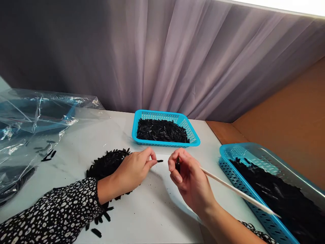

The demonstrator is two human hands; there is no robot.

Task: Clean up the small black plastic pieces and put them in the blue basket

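Small black piece (159, 161) pinched at fingertips of left hand (133, 171), just above white desk (152, 210). Right hand (189, 178) close beside, grip closed on another black piece (177, 165) and thin pale stick (238, 192). Loose heap of black pieces (106, 164) under left wrist, seemingly unhandled as yet. Far blue basket (165, 128) holding a thin layer; near blue basket (266, 189) at right holding a good many. Clear plastic bag (30, 135) at left. Judged partway through, heap remaining.

Small black piece (159, 161): slender, lying level, pinched at the left hand's (134, 171) fingertips; thin white stick (238, 192): slanting rightward from the closed right hand (188, 178)
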